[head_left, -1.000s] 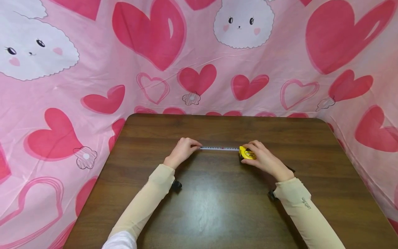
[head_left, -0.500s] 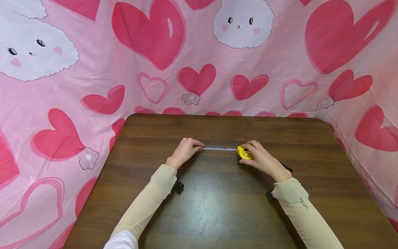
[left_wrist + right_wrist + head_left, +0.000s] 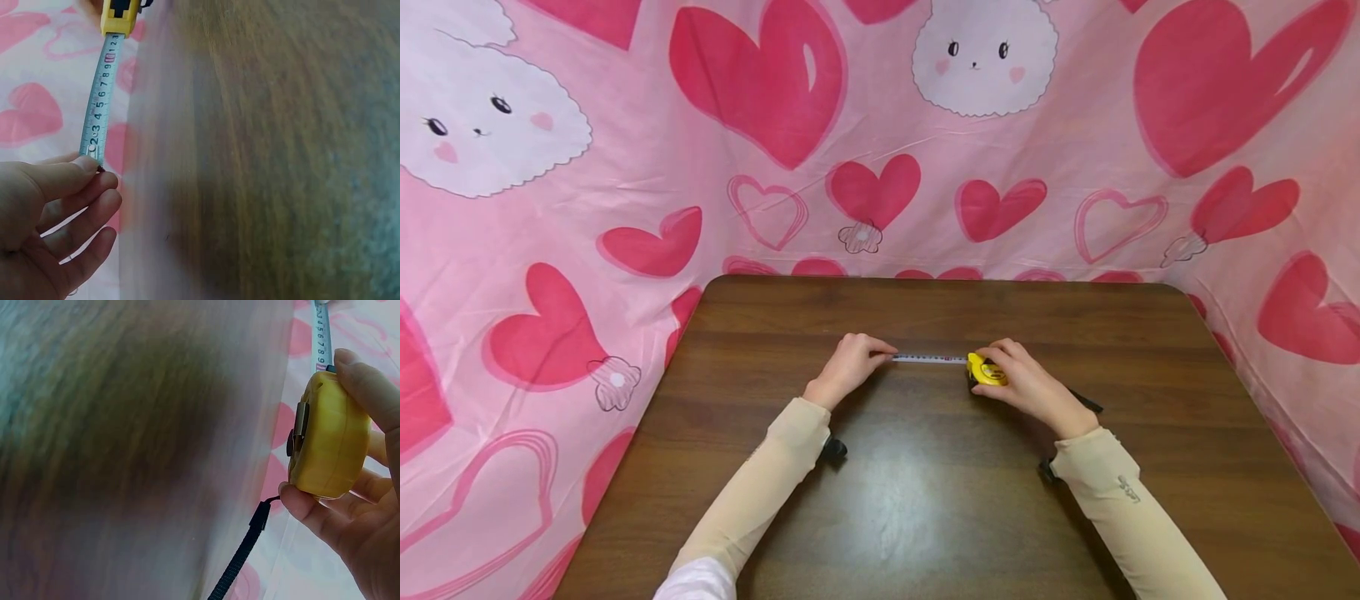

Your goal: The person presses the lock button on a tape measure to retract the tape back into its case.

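A yellow and black tape measure (image 3: 987,372) is gripped by my right hand (image 3: 1036,385), thumb and fingers curled round its case (image 3: 331,437). From its mouth a stretch of white blade (image 3: 929,358) runs straight across to my left hand (image 3: 847,365). There, thumb and forefinger pinch the blade's end, while the other fingers lie loosely bent, as the left wrist view shows. Numbers climb along the blade (image 3: 100,94) from the left hand, with a red-marked 10 near the case. A black wrist strap (image 3: 240,556) hangs from the case in the right wrist view.
Below the hands lies a dark brown wooden table (image 3: 895,500) with rounded far corners. A pink cloth (image 3: 880,125) printed with hearts and white faces hangs behind it and at both sides. Black wrist cameras sit under both beige sleeves (image 3: 752,492).
Both hands have drawn slightly closer together, the left moving right and the right, with the tape measure, moving left. The exposed blade between them is shorter. Both grips stay the same.
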The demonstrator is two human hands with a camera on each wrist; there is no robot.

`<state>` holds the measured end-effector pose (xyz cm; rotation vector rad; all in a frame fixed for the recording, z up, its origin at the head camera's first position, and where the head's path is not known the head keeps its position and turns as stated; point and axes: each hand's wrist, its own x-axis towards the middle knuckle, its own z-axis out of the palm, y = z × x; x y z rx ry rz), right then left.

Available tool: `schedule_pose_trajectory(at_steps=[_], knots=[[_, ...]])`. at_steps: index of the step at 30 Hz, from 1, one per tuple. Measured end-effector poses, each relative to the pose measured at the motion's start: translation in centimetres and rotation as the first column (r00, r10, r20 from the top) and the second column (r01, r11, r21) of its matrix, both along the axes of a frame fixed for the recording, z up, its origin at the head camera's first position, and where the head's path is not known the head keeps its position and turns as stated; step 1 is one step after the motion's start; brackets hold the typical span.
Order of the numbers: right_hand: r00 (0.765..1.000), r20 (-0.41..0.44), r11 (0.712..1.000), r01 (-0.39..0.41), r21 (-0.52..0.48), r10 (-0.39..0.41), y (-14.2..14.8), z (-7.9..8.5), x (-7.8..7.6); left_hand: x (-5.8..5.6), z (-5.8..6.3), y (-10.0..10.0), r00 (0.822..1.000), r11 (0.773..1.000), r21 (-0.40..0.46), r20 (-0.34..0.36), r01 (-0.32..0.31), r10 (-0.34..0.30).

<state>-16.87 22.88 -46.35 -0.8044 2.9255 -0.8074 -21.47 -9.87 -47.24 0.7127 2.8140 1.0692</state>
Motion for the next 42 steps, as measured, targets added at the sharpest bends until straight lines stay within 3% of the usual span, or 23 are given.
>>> schedule_pose_trajectory(at_steps=[18,26,35,42], knots=[[1.000,-0.014,1.000,-0.022,-0.013,0.021,-0.9,0.1,-0.1,0.1,-0.1,1.2,1.000,0.999,0.035,-0.014,0.024,-0.024],[1.000,-0.001,1.000,-0.010,-0.006,0.010,-1.3,0.2,-0.1,-0.1,-0.4,1.4,0.996,0.998,0.034,-0.071,0.049,-0.046],[1.000,0.011,1.000,-0.009,0.004,0.009,-1.7,0.5,0.0,0.1,-0.2,1.8,0.999,0.994,0.104,0.005,0.043,-0.043],[1.000,0.006,1.000,-0.023,-0.004,0.023,-2.2,0.6,0.1,0.2,0.0,2.1,0.999,0.991,0.126,0.022,0.037,-0.040]])
